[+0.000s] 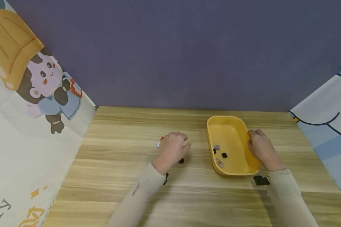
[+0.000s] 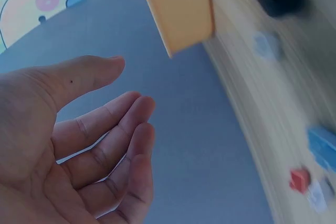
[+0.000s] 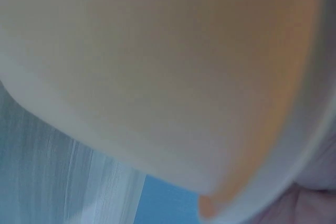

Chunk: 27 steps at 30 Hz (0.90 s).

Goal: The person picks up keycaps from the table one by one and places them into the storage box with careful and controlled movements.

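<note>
A person in pale long sleeves works at a wooden table with light and brown grain. The right hand is clamped on the right-hand rim of a yellow plastic bin, rectangular with rounded corners, which is right of centre on the table. Inside, towards the bin's left side and near end, lie a small grey block, a small black square piece, another small dark piece against the wall, and a pale pinkish piece with printed marks. The left hand is above the table, left of the bin and apart from it; its thumb stands away from the gently bent fingers, which lie close together with nothing between them and the thumb. Around it on the table are a small red piece, a small white piece and a dark roundish piece; the left wrist view also shows a blurred blue block. A black angular piece lies beside the right sleeve.
</note>
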Tool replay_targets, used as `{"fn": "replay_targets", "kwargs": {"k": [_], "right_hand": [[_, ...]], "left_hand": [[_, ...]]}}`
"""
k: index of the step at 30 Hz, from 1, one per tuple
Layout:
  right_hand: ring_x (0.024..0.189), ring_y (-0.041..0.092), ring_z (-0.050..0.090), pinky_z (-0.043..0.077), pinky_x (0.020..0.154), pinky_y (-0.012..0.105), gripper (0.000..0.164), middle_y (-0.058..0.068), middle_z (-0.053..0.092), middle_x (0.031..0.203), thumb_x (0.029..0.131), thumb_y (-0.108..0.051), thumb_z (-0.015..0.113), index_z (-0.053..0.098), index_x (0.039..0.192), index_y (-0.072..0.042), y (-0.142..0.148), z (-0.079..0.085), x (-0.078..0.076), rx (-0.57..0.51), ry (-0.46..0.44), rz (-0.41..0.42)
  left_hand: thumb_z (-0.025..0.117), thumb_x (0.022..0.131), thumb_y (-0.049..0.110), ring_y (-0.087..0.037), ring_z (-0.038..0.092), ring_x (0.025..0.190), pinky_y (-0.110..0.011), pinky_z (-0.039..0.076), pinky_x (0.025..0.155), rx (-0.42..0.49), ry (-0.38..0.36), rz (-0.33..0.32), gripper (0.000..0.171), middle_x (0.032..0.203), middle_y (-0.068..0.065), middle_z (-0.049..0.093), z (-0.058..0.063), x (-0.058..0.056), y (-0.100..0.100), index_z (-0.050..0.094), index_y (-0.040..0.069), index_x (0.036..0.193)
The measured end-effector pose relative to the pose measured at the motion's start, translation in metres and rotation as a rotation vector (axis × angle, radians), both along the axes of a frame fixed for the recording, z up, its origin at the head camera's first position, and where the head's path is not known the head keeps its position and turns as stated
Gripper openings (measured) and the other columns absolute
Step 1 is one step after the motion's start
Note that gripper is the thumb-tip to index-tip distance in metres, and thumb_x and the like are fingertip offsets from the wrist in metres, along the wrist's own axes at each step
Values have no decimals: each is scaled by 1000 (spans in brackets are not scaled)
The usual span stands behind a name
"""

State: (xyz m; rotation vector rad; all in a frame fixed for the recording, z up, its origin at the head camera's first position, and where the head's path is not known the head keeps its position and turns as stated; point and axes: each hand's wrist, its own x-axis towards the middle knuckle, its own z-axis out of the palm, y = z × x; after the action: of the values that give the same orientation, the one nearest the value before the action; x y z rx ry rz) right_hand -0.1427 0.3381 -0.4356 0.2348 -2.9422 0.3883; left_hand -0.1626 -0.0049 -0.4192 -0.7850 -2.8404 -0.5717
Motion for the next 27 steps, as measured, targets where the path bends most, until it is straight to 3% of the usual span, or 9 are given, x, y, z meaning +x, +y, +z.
{"fn": "replay_targets", "kwargs": {"k": [8,14,22,27], "right_hand": [[82,44,55,50,68,56,25,32,52,92,86,12,56,56,109,21,-1,0,0,-4,-25,-5],[82,44,55,50,68,56,25,32,52,92,87,12,55,56,110,21,1,0,1,-7,-18,6],[82,44,55,50,67,56,25,32,52,92,86,12,54,56,109,21,1,0,0,-8,-5,7],[82,45,55,50,68,56,25,32,52,91,86,12,54,56,109,21,0,-1,1,-5,-1,2]], "left_hand": [[78,88,25,-27,68,85,-40,56,74,41,15,86,22,94,-6,73,-13,6,-35,77,7,101],[79,87,20,-28,67,81,-40,55,73,71,21,107,17,91,-8,72,-23,14,-55,77,4,95],[84,83,23,-16,53,60,-29,45,55,29,-15,134,19,69,0,62,-38,23,-71,75,6,83],[85,81,26,-13,44,54,-28,40,50,-23,-59,157,26,61,4,51,-45,23,-75,69,8,72]]}}
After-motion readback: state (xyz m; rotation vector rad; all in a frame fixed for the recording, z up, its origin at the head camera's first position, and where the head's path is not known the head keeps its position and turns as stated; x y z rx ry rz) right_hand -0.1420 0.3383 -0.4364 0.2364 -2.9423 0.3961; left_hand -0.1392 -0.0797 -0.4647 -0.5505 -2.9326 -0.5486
